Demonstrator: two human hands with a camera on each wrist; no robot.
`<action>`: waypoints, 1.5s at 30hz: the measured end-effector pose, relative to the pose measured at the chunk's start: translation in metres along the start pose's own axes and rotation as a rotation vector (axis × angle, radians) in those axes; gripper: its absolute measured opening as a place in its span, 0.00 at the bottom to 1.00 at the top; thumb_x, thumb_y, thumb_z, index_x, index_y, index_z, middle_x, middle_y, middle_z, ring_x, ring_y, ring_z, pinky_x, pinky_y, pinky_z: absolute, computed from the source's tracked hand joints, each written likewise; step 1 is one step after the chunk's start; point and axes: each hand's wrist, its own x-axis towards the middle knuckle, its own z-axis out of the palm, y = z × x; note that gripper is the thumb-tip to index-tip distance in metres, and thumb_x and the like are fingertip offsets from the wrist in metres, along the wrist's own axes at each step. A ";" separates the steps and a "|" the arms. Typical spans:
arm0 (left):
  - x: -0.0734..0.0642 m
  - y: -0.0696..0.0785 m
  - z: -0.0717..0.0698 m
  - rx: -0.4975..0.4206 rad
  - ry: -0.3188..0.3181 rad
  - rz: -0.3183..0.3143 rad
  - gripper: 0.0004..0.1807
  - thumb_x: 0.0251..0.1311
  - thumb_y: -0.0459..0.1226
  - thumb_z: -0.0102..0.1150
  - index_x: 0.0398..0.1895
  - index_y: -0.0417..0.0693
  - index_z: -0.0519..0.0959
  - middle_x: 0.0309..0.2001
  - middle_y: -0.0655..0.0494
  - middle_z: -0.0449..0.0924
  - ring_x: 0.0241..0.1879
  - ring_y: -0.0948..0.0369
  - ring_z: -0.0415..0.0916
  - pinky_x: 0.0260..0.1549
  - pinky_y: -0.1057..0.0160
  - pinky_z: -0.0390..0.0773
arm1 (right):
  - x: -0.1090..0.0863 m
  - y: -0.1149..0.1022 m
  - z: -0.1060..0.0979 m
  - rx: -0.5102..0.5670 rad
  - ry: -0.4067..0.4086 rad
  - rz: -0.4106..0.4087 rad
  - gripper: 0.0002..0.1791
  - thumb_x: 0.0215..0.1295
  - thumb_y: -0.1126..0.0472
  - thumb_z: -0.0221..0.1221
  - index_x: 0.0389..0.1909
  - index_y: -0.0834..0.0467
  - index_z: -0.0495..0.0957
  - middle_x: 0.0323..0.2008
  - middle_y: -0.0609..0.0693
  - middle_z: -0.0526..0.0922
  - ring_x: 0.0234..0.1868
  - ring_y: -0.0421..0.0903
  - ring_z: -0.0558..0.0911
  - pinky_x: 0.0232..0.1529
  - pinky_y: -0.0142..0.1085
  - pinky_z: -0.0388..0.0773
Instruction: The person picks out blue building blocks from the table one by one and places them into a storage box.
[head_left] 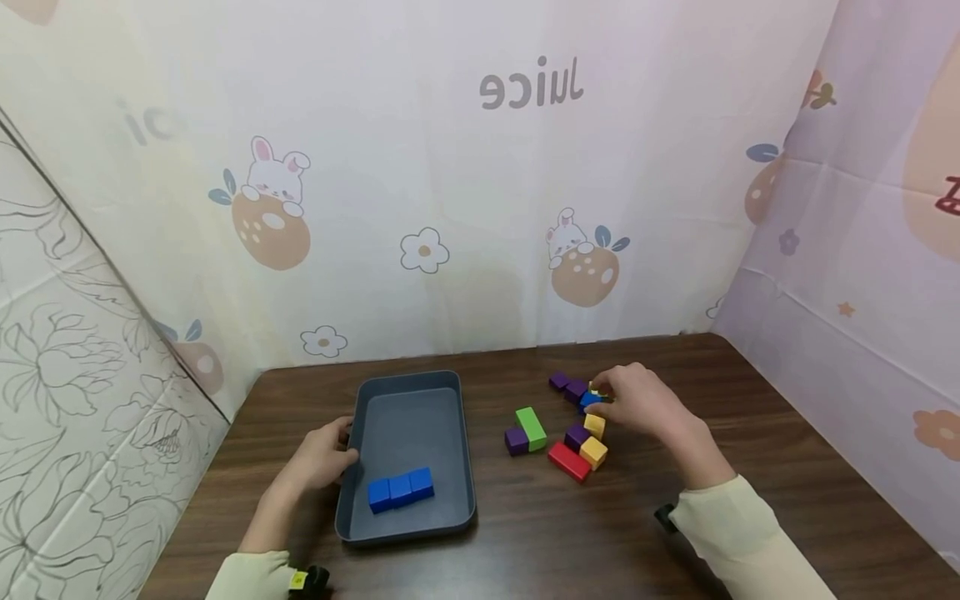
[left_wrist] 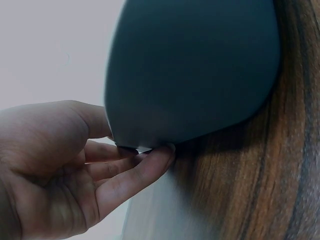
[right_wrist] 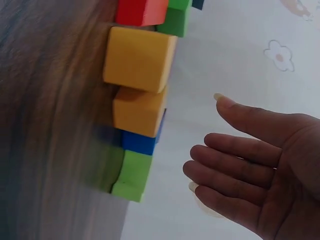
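My left hand [head_left: 318,457] grips the left rim of a dark grey tray [head_left: 408,425], thumb at the rim and fingers against its outside; the left wrist view shows the tray wall [left_wrist: 195,70] close up. Inside the tray three blue cubes [head_left: 401,489] lie in a row. Over the far end of a loose group of blocks is my right hand [head_left: 641,400], nearest a blue block [head_left: 590,402]. In the right wrist view its fingers are extended, apart from the yellow blocks [right_wrist: 137,57] and a notched green block [right_wrist: 134,175].
Purple cubes [head_left: 558,381], yellow cubes [head_left: 593,452] and a red block [head_left: 570,462] lie right of the tray on the brown table [head_left: 517,533]. A green block [head_left: 531,429] touches another purple cube [head_left: 517,441]. A printed curtain [head_left: 465,183] hangs behind the table.
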 end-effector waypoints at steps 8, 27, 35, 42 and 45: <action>0.000 0.002 -0.002 -0.009 -0.004 -0.004 0.33 0.64 0.25 0.57 0.74 0.26 0.65 0.50 0.33 0.81 0.35 0.52 0.87 0.26 0.55 0.90 | 0.006 0.011 0.006 -0.025 -0.012 0.048 0.22 0.63 0.55 0.75 0.50 0.66 0.87 0.43 0.59 0.89 0.38 0.48 0.86 0.44 0.51 0.90; 0.001 0.002 -0.001 -0.005 -0.003 0.000 0.33 0.65 0.25 0.57 0.74 0.26 0.65 0.51 0.32 0.81 0.35 0.52 0.87 0.25 0.55 0.90 | 0.015 0.026 0.017 0.002 -0.061 0.136 0.20 0.63 0.54 0.75 0.46 0.66 0.87 0.37 0.54 0.87 0.31 0.47 0.81 0.38 0.46 0.88; 0.001 0.005 -0.002 -0.005 -0.007 0.012 0.34 0.65 0.25 0.58 0.74 0.25 0.65 0.51 0.32 0.82 0.34 0.52 0.87 0.26 0.54 0.90 | 0.018 0.028 0.020 -0.003 -0.064 0.122 0.17 0.64 0.55 0.74 0.43 0.65 0.87 0.33 0.52 0.86 0.29 0.47 0.79 0.33 0.43 0.87; 0.001 0.002 -0.001 -0.002 -0.005 0.004 0.34 0.64 0.26 0.58 0.74 0.25 0.65 0.52 0.31 0.81 0.34 0.52 0.87 0.26 0.54 0.90 | 0.019 0.029 0.023 -0.012 -0.084 0.128 0.17 0.64 0.56 0.74 0.43 0.66 0.87 0.35 0.54 0.86 0.31 0.47 0.80 0.38 0.46 0.88; 0.001 -0.002 0.000 -0.002 -0.002 0.001 0.34 0.64 0.26 0.57 0.74 0.25 0.65 0.52 0.32 0.81 0.34 0.53 0.87 0.26 0.55 0.90 | 0.020 0.029 0.023 -0.018 -0.090 0.130 0.18 0.64 0.56 0.74 0.45 0.66 0.87 0.38 0.56 0.87 0.33 0.48 0.81 0.42 0.48 0.89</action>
